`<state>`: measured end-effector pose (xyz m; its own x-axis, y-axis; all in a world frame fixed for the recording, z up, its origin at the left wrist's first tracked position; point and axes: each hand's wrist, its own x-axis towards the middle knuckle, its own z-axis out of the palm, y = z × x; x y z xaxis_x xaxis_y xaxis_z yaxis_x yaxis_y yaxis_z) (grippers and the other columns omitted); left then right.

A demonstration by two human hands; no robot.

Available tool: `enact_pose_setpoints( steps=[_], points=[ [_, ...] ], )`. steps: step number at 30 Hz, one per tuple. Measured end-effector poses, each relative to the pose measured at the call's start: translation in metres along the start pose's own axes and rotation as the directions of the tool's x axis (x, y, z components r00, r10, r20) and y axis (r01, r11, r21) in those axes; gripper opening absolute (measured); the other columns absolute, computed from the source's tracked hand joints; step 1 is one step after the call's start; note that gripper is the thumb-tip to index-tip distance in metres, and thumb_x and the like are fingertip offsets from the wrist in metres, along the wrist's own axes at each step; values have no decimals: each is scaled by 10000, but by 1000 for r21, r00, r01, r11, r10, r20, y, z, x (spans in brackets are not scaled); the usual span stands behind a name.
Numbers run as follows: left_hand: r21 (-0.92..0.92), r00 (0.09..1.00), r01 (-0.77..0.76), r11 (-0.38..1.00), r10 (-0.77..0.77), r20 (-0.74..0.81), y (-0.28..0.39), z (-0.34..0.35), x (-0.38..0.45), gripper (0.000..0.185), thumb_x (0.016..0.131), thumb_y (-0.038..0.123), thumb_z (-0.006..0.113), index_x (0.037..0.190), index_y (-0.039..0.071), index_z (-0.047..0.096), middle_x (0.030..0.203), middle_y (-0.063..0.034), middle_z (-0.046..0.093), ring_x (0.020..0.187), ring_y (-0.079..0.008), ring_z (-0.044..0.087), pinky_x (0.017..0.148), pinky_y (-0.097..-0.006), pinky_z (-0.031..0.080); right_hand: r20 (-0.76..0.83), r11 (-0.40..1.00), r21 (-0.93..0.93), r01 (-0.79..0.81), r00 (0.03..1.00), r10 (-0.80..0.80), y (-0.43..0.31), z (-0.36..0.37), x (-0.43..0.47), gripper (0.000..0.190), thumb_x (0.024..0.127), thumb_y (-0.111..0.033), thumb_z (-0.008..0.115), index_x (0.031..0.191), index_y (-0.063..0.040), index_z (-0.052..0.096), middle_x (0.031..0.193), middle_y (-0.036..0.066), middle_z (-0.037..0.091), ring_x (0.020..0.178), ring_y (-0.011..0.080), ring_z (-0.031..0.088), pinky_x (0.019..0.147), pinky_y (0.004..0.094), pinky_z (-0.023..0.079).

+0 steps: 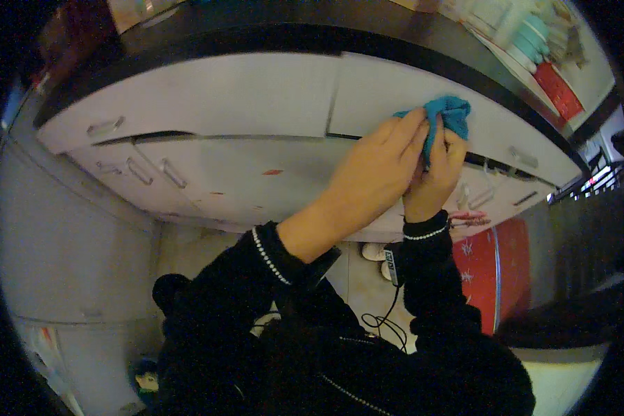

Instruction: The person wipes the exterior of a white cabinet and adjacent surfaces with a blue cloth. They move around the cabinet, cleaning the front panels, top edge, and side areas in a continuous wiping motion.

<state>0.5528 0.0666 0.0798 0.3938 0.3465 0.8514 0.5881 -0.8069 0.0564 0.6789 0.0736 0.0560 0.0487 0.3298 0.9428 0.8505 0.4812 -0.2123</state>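
A crumpled blue cloth [450, 112] is bunched between my two hands, in front of the white right-hand drawer front [374, 88]. My left hand [369, 166] grips it from the left, fingers bent over its edge. On the other side, my right hand [442, 169] pinches the cloth with its fingertips. The hands are close together, and the left partly covers the right. A dark gap runs along the lower edge of this drawer front. Whether the cloth touches the panel, I cannot tell.
Above the drawers runs a dark countertop [270, 36]. White cabinet doors [249, 171] with metal handles lie below. A red box [559, 91] and a turquoise item [530, 39] stand at upper right. A red panel [476, 275] and a looped black cable [390, 325] are lower down.
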Motion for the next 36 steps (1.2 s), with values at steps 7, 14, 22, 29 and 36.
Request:
enact_pose_setpoints(
  steps=[7,14,22,29,36],
  points=[
    [174,966,255,951,-244,-81,-35,-72,-24,456,780,55,538,1212,-77,476,1269,-226,462,1093,-355,504,916,-381,450,72,954,238,181,977,-203,-74,44,34,470,733,-40,619,1202,-43,589,937,134,531,846,309,553,731,365,480],
    [233,874,448,863,-368,-317,-31,-109,-31,595,757,-75,491,1333,-40,342,1319,-249,403,1176,-420,440,977,-406,408,122,848,482,220,942,-313,-124,71,61,414,749,-58,614,1163,-56,603,948,81,543,852,283,567,724,362,489],
    [263,819,546,795,-441,-366,-53,-120,-52,629,767,-72,476,1366,-20,292,1402,-255,305,1271,-433,338,1012,-427,378,214,793,562,235,885,-414,-156,110,79,457,723,-55,659,1176,-92,604,952,69,546,897,275,566,721,358,483],
    [169,842,528,832,-486,-235,-50,-101,-40,614,781,-40,480,1360,-72,277,1419,-294,268,1301,-431,310,1039,-422,355,166,788,511,344,860,-483,-124,102,82,435,770,-66,625,1203,-80,589,965,105,557,909,284,554,767,354,458],
    [476,887,460,750,-413,-206,-67,-141,-45,568,772,-2,492,1309,-103,337,1359,-298,359,1168,-419,458,965,-418,420,145,783,365,503,800,-582,-162,111,95,361,794,-83,587,1155,-73,589,961,105,548,908,292,535,765,380,464]
  ],
)
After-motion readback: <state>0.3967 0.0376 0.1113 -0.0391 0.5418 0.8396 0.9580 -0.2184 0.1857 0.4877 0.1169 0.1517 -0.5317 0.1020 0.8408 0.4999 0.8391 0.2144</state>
